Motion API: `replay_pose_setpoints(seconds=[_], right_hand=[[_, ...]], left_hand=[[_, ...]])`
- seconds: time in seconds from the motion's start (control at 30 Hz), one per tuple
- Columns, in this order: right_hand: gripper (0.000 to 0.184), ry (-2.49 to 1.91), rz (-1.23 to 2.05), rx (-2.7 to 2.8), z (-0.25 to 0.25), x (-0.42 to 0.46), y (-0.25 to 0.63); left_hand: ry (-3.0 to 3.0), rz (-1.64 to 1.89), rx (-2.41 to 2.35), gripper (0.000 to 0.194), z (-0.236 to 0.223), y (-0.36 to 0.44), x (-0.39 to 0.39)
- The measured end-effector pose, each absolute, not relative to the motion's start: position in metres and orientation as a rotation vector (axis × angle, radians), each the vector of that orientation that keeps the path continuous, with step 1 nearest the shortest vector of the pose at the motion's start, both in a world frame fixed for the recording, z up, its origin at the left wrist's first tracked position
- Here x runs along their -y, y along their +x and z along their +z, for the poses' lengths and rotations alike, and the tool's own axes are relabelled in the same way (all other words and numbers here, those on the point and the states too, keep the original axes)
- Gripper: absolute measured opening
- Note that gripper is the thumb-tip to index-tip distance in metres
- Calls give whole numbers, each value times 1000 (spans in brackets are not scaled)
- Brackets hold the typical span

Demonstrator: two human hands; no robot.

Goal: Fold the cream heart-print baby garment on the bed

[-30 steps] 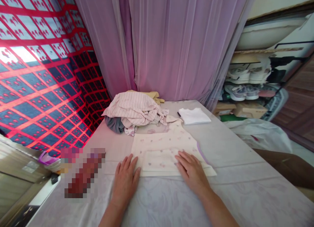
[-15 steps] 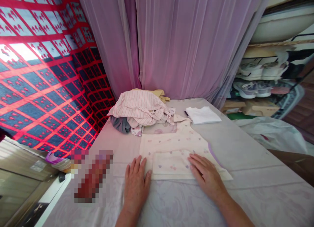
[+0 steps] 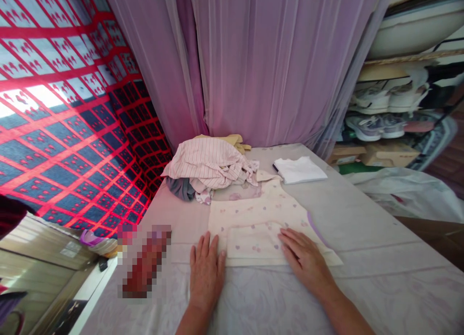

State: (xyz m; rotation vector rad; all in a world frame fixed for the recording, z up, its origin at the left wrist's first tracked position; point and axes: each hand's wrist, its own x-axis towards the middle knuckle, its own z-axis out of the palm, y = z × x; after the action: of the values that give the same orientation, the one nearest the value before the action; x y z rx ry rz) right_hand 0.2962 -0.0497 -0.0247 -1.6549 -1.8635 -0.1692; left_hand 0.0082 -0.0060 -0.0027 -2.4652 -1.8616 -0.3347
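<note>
A cream sleeveless top with a small heart print lies spread on the covered bed. Part of it is folded over as a flat panel along its near edge, and purple trim runs down its right side. My left hand rests flat with fingers spread at the top's lower left edge, the thumb beside the folded panel. On the right, my right hand lies with its fingers stretched over the panel's right end, pressing nothing into its palm.
Behind the top sits a heap of clothes, with a pink striped piece uppermost. A folded white garment lies back right. A pixelated reddish object is at left. Purple curtains hang behind; a shoe rack stands right.
The view has turned slightly left. My left hand sits a touch closer to the folded panel; my right hand and the top are almost unchanged.
</note>
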Motion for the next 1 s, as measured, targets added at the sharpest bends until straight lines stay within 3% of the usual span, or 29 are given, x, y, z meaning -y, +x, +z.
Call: replay_pose_setpoints(seconds=[0.53, 0.77, 1.0], right_hand=[[32, -1736, -157, 1878, -14, 51, 289], [35, -1890, -162, 1935, -4, 58, 284], [30, -2075, -287, 1655, 8, 85, 347]], left_hand=[[-2417, -466, 1831, 43, 9, 15, 8], [-2835, -366, 1379, 43, 31, 88, 5], [-3077, -284, 1155, 43, 34, 143, -1]])
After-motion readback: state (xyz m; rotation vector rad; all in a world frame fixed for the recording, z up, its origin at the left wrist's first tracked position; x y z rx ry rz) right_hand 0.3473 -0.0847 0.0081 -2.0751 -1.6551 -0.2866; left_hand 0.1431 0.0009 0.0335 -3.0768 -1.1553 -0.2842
